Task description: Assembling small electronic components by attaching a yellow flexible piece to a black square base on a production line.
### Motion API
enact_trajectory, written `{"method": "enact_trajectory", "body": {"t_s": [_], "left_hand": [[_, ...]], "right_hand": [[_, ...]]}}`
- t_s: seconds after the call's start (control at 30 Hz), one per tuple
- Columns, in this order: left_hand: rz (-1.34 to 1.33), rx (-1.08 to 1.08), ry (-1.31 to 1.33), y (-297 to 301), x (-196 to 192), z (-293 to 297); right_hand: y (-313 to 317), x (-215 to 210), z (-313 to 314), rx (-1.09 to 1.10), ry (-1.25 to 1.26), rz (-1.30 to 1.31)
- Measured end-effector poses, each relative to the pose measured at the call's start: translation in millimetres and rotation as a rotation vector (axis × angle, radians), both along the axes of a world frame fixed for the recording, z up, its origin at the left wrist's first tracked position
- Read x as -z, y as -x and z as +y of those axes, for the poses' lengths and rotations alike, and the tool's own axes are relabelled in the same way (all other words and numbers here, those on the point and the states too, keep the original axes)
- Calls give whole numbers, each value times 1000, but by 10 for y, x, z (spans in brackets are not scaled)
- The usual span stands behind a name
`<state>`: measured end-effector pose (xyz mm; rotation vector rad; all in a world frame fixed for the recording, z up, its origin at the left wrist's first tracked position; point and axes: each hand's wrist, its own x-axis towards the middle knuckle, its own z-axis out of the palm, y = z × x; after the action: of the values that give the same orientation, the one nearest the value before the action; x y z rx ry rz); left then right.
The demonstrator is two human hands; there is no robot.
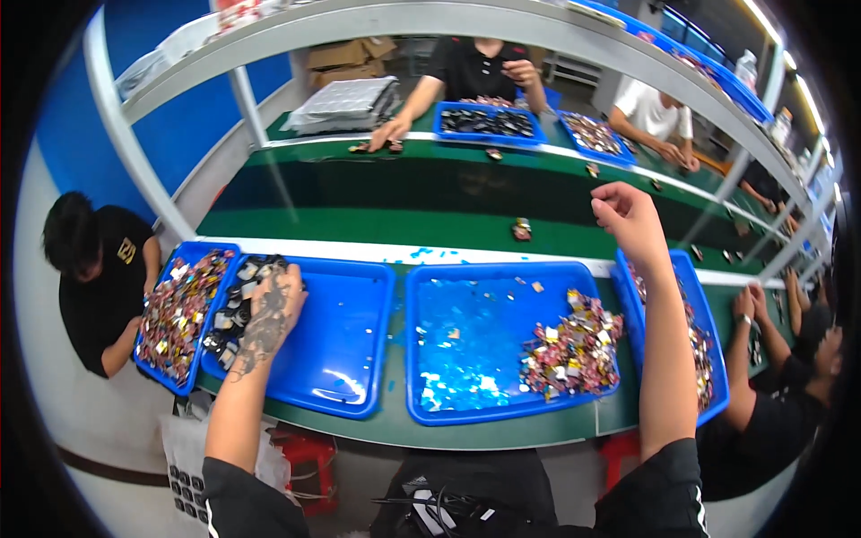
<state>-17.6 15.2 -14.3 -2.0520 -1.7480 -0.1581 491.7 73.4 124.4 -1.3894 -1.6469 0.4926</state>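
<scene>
My left hand (272, 309) reaches into the left end of a blue tray (336, 363), over a heap of black plastic parts (235, 309). Its fingers bend down among them and are mostly hidden, so their grip cannot be made out. My right hand (630, 220) is raised above the green belt, thumb and fingers pinched together. Whatever may be between them is too small to tell. Left of it, on the belt, lies a small dark part with a yellowish and pink piece (522, 229). Below, a second blue tray (475, 408) holds small pink, yellow and silver components (574, 350).
Blue bins of small components stand at far left (184, 309) and right (704, 359). Blue film scraps lie about the middle tray. Across the belt, a person in black (484, 67) reaches toward parts beside a blue tray (484, 139). White frame posts (134, 143) rise around the bench.
</scene>
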Motion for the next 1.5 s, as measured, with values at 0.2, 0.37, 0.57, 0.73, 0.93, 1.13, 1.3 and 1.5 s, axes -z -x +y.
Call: {"method": "enact_trajectory", "body": {"t_s": [0.2, 0.37, 0.57, 0.73, 0.93, 1.13, 1.3, 1.5], "left_hand": [[-613, 24, 161, -555, -473, 101], [-2343, 377, 787, -1466, -587, -72], [-2284, 549, 1063, -2238, -652, -257], [-1940, 604, 954, -2391, -553, -268], [-1633, 651, 759, -2461, -411, -315], [-1208, 714, 363, -2483, -393, -452], [-1275, 810, 284, -2641, -384, -515], [-1493, 575, 718, -2610, -236, -435]], "right_hand": [[-423, 223, -406, -83, 388, -745], [-665, 613, -687, -26, 393, -841], [-432, 520, -1102, 117, 205, -741], [-130, 509, -1241, 166, 92, -175], [-158, 892, -1089, 158, 242, 5], [-60, 806, -1163, -30, 421, 605], [290, 777, -1328, -105, 461, 772], [496, 867, -1385, -213, 403, 804]]}}
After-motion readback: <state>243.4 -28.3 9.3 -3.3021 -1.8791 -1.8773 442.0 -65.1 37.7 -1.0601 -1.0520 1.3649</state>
